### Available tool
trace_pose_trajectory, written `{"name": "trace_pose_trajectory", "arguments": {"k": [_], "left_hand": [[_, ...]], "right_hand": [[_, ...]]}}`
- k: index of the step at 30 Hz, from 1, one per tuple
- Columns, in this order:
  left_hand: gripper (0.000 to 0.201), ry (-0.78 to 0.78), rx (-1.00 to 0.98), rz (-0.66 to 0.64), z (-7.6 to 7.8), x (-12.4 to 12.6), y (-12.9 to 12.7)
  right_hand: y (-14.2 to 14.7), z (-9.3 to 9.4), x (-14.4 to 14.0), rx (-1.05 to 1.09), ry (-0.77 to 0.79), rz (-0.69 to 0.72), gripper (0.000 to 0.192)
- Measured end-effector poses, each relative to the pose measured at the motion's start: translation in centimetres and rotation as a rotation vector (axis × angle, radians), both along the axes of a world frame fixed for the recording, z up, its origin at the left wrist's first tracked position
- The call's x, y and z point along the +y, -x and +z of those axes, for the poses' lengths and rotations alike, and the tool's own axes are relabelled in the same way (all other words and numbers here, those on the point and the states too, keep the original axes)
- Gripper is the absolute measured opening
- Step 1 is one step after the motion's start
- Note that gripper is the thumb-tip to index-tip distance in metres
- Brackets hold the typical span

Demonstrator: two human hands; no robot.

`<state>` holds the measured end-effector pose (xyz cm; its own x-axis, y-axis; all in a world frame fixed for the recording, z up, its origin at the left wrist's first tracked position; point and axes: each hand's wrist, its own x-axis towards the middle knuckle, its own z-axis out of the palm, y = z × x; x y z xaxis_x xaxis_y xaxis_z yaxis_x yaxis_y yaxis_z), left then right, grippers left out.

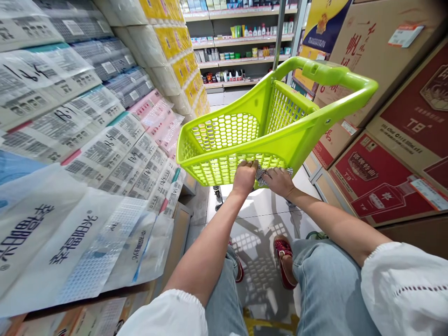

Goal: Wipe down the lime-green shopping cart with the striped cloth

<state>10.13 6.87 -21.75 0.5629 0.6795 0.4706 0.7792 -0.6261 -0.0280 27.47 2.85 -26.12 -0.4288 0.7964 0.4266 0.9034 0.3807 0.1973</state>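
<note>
Narrow shop aisle, stacked tissue packs (87,154) at your left. Your left hand (244,177) and right hand (278,181) close on a small patterned cloth (261,175), pressed against the lime-green perforated plastic basket (245,135) on wheels — light, stiff, likely to roll; steady it by the rim or handle (325,74).

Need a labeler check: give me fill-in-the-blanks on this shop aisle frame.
1. Both hands, left and right, press a patterned cloth against the near wall of the ____ basket cart.
2. The cardboard boxes beside the right arm have ____ labels.
3. The foot below wears a ____ sandal.

Missing: green; red; red
</note>
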Motion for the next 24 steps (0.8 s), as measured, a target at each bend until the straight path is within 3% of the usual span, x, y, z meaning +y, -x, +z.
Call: {"name": "trace_pose_trajectory", "arguments": {"k": [3,6,13,16,19,24], "left_hand": [[0.042,-0.009,0.021,-0.003,0.0,0.0,0.0],[0.041,-0.014,0.03,0.001,0.1,0.0,-0.1],[0.033,-0.021,-0.008,0.005,0.2,0.2,-0.3],[0.031,-0.021,0.011,0.0,0.2,0.2,-0.3],[0.029,-0.005,0.012,0.019,0.3,0.1,-0.2],[0.027,0.028,0.01,0.028,0.5,0.0,-0.2]], "right_hand": [[0.2,-1.5,-0.3,-0.071,0.041,0.066,0.029],[0.2,-0.8,-0.1,-0.078,0.042,0.062,0.029],[-0.7,7.0,0.6,0.151,-0.206,-0.164,0.032],[-0.5,8.5,0.9,0.216,-0.271,-0.205,0.036],[0.0,7.4,1.1,0.206,-0.246,-0.208,0.035],[0.3,1.8,0.6,0.036,-0.067,-0.096,0.029]]}}
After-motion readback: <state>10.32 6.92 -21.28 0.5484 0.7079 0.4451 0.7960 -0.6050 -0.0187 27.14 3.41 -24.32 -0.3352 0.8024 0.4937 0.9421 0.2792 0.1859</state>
